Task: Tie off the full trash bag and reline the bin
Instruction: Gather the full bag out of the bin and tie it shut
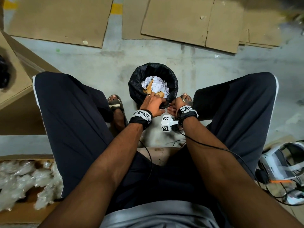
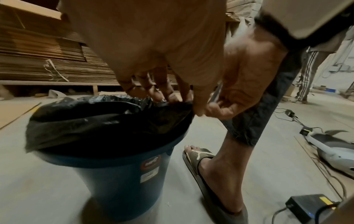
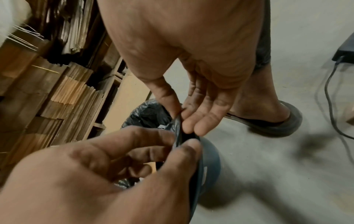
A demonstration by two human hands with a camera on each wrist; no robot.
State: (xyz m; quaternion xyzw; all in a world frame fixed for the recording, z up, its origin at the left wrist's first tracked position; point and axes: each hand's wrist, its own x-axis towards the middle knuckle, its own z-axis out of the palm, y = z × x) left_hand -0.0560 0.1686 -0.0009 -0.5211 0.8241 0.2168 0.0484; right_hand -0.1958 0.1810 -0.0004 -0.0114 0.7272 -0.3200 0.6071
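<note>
A blue bin (image 2: 122,181) stands on the floor between my feet. It is lined with a black trash bag (image 1: 136,89) filled with crumpled white paper (image 1: 156,84) and brown scraps. Both hands meet at the near rim. My left hand (image 1: 162,104) pinches the bag's edge (image 3: 178,131) between thumb and forefinger. My right hand (image 1: 171,105) pinches the same edge just beside it, with its other fingers fairly straight (image 3: 203,119). The bag's rim still folds over the bin's lip (image 2: 57,130) on the far side.
My sandalled feet (image 1: 115,102) (image 2: 203,166) flank the bin. Flattened cardboard sheets (image 1: 189,22) lie on the floor beyond, and a cardboard box (image 1: 18,76) stands at the left. Clear plastic wrap (image 1: 24,181) lies lower left. A white device (image 1: 279,160), cables and a black adapter (image 2: 308,206) lie at the right.
</note>
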